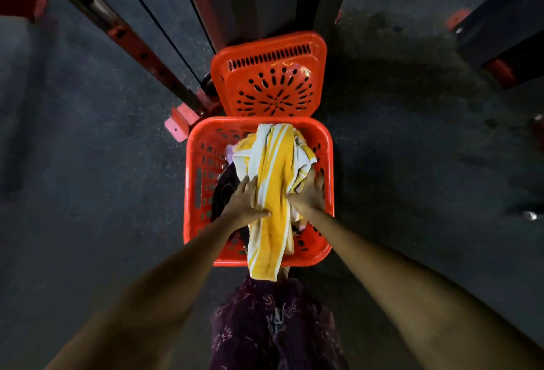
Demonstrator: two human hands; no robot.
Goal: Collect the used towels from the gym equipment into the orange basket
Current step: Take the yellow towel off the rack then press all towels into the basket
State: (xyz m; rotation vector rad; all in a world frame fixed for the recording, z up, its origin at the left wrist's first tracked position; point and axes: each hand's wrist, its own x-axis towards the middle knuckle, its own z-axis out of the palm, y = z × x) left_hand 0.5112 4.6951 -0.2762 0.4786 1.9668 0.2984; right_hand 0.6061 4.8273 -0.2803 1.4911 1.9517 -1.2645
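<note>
Striped terry towel [273,181] in perforated plastic basket [326,163]

— How do your arms stand?
— You reach both straight forward and down, forearms bare.
— And your hands?
— Your left hand [245,198] presses with spread fingers; your right hand [307,194] lies palm down, fingers partly hidden.
</note>
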